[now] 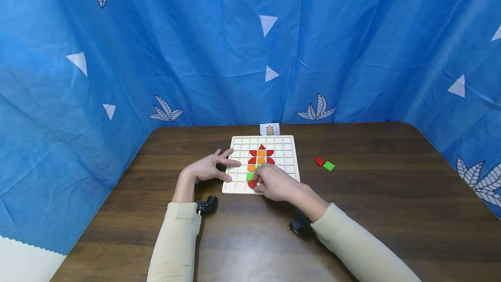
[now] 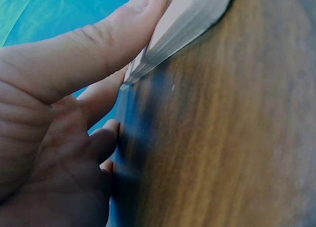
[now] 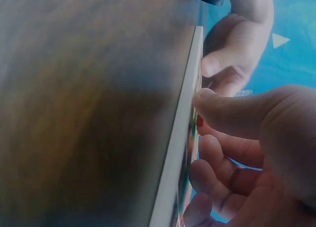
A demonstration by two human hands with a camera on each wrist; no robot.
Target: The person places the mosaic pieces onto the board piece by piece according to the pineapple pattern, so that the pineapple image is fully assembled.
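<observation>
A white gridded board (image 1: 239,187) lies on the table, bearing a pattern of red, orange and green flat pieces. My left hand (image 1: 207,168) rests at its left side with fingers spread, thumb (image 2: 118,34) and fingertips on the board. Over the lower middle squares, my right hand (image 1: 278,182) pinches a small red piece (image 3: 200,121) between thumb and forefinger, low against the board. Just left of those fingertips are a red quarter-round piece (image 1: 251,184), a green square (image 1: 249,176) and an orange round piece (image 1: 251,168). My right hand hides the squares under it.
Right of the board, a red quarter-round piece (image 1: 320,161) and a green square piece (image 1: 329,166) lie on the dark wooden table (image 1: 372,195). A small pattern card (image 1: 275,129) lies behind the board. Blue patterned cloth (image 1: 219,55) hangs behind the table.
</observation>
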